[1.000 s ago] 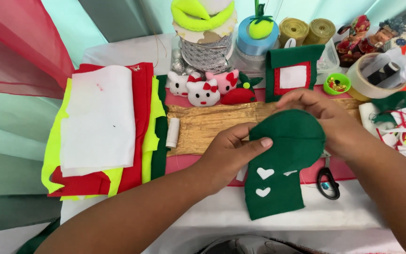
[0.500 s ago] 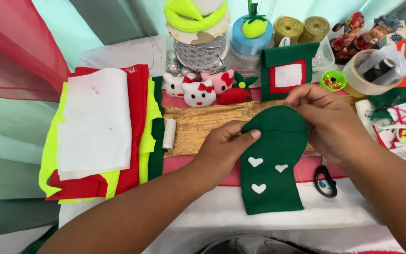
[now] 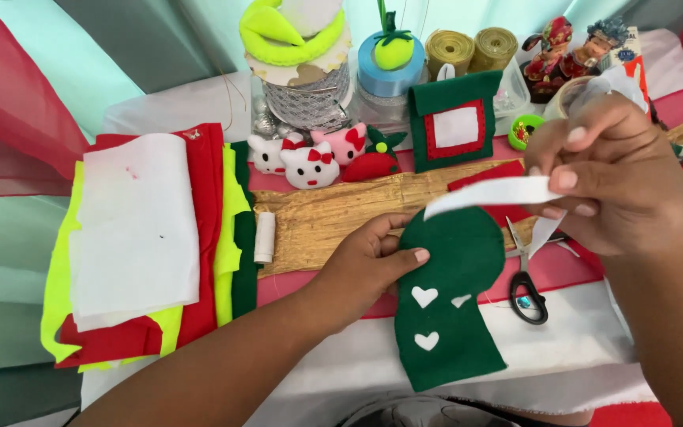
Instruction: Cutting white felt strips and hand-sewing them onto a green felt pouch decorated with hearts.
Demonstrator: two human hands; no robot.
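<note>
Head view looks down on a cloth-covered table (image 3: 199,103) crowded with craft supplies. Near its front edge lies a dark green felt piece (image 3: 444,300), matte and soft, with a rounded top and a straight lower body, bearing 3 small white hearts. The left hand (image 3: 365,265) rests flat on its left side, fingers together and thumb pressing the felt down, closed on nothing. The right hand (image 3: 606,170) hovers above the felt's upper right, thumb and fingertips pinched on a thin white felt strip (image 3: 492,194) that curves over the green top. Black-handled scissors (image 3: 525,277) lie just right of the felt piece. Behind it stretches a rough, golden fibrous mat (image 3: 341,217) with a white thread spool (image 3: 265,237) at its left end. Toward the left edge sits a stack of flat felt sheets (image 3: 140,237): white on red, neon yellow and green. Along the back edge stand plush cat faces (image 3: 310,162), a green-and-red felt pocket (image 3: 454,119) and gold ribbon rolls (image 3: 472,49).
</note>
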